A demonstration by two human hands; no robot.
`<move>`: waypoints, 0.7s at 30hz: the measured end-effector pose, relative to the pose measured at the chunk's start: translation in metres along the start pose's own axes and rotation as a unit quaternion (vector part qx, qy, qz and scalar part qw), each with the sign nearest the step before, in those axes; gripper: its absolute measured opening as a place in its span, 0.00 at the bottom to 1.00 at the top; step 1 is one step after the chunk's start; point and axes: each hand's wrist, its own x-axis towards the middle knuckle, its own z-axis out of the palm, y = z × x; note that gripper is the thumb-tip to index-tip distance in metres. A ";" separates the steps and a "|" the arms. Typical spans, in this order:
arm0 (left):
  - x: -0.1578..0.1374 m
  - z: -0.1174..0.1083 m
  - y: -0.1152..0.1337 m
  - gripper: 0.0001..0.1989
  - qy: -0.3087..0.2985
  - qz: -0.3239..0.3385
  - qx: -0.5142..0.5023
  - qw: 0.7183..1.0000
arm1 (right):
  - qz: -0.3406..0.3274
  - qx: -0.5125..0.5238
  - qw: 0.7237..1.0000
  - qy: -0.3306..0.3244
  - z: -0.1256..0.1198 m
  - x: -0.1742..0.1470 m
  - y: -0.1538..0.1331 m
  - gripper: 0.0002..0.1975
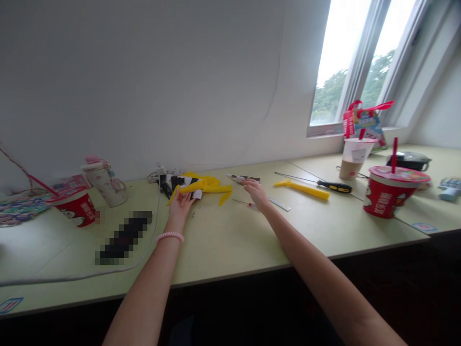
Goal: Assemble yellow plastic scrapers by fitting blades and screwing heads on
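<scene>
My left hand (182,199) is closed around a yellow plastic handle (194,186) with a hollow round end. Behind it lies a pile of yellow plastic pieces (212,182) and black-and-white printed packets (166,185). My right hand (255,191) has its fingers on a slim, white-tipped, dark pen-like thing (234,179), partly covered by the fingers. Below that hand lie a thin screwdriver (240,202) and a small metal ruler (279,204). Farther right are a yellow T-shaped plastic tool (306,190) and a long screwdriver with a black-and-yellow handle (334,186).
Red cups with straws stand at the left (77,206) and right (383,194), a paler drink cup (355,158) behind. A bottle (106,182), a pixelated dark object (124,238) and a white cable (147,250) occupy the left. The table's front edge runs below my forearms.
</scene>
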 end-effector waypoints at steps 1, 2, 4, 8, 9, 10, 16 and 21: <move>-0.001 0.001 0.001 0.09 -0.003 0.002 -0.001 1.000 | 0.007 -0.011 1.000 -0.002 0.000 0.000 0.000 0.23; -0.002 0.003 0.002 0.09 -0.006 0.001 0.000 1.000 | 0.013 -0.018 1.000 -0.002 0.000 0.000 0.000 0.23; -0.002 0.006 0.005 0.09 -0.005 -0.005 0.005 1.000 | 0.014 -0.011 1.000 0.000 0.001 0.000 0.002 0.22; -0.002 0.011 0.007 0.10 0.011 -0.003 0.011 1.000 | -0.010 0.050 0.999 0.013 0.005 0.001 0.007 0.20; -0.001 0.011 0.007 0.09 0.018 -0.001 0.014 1.000 | -0.019 0.062 0.998 0.013 0.007 0.001 0.008 0.20; -0.001 0.010 0.006 0.09 0.025 0.000 0.018 1.000 | -0.028 0.073 0.997 0.011 0.009 0.001 0.008 0.19; -0.001 0.004 0.001 0.05 0.043 0.020 0.039 0.998 | -0.067 0.078 0.995 -0.010 0.021 -0.007 -0.007 0.18; 0.000 0.001 0.008 0.06 0.017 0.028 0.031 0.999 | -0.167 -0.080 0.979 -0.092 0.046 -0.015 -0.022 0.17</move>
